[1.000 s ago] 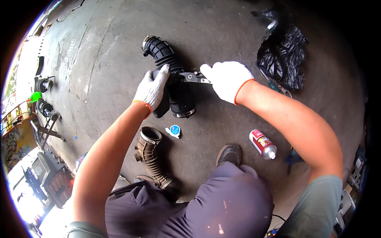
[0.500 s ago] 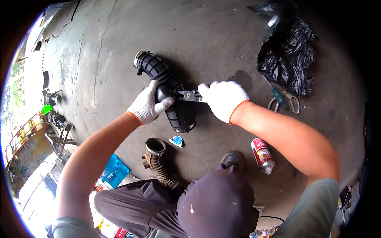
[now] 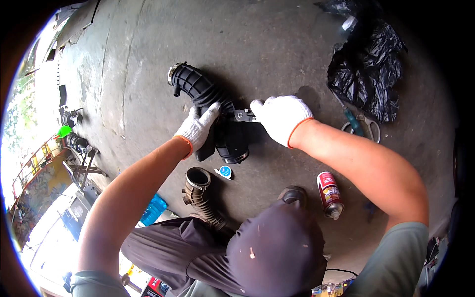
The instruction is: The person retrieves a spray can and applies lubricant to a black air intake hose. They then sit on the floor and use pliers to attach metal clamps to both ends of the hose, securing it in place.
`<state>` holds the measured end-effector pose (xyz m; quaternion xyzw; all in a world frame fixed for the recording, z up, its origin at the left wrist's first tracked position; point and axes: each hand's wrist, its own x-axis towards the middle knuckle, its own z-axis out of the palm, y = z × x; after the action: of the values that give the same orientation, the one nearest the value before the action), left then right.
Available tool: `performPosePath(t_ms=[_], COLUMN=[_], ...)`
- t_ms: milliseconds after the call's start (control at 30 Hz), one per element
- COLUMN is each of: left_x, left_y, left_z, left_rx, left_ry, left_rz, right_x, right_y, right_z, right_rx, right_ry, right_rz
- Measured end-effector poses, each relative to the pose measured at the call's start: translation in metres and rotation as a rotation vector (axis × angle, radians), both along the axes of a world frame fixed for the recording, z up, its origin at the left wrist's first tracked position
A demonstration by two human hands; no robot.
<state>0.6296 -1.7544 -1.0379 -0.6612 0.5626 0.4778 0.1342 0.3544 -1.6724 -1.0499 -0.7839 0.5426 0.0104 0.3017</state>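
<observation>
Clock read from centre of view. Finding black ribbed intake hose (image 3: 200,89) toward 11 o'clock, on or just above grey concrete floor (image 3: 148,74); cannot tell which. Grasping its side chamber (image 3: 205,150) in white-gloved left grip (image 3: 197,127) at 10 o'clock, closed over it, presumably to steady the hose against pliers (image 3: 241,115). Holding those in right grip (image 3: 284,119) at 2 o'clock, closed around mostly hidden handles, likely for leverage. Entering mid-hose from its 3 o'clock side; cannot see whether biting there. Noting on the hose: dark and clean-looking, bent at its upper end, finely bellowed midway, ringed with a silver clamp (image 3: 171,74) at the upper mouth and another at the lower. Seeing at 7 o'clock a dusty brown ribbed hose (image 3: 199,200), perhaps kept close for comparison; at 4 o'clock a red-and-white spray can (image 3: 330,195), lying on its side, probably within easy reach.
</observation>
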Motion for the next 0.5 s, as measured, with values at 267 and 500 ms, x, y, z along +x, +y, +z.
performPosePath(t_ms=[267, 500], left_x=[0.026, 0.035], left_y=[-0.008, 0.011], left_z=[-0.013, -0.009], left_rx=[-0.003, -0.068], left_ry=[0.042, 0.286], left_rz=[-0.189, -0.082], right_x=[0.009, 0.015], right_y=[0.008, 0.016], right_z=[-0.001, 0.028], right_rx=[-0.003, -0.084], right_ry=[-0.008, 0.077], right_rz=[-0.054, -0.058])
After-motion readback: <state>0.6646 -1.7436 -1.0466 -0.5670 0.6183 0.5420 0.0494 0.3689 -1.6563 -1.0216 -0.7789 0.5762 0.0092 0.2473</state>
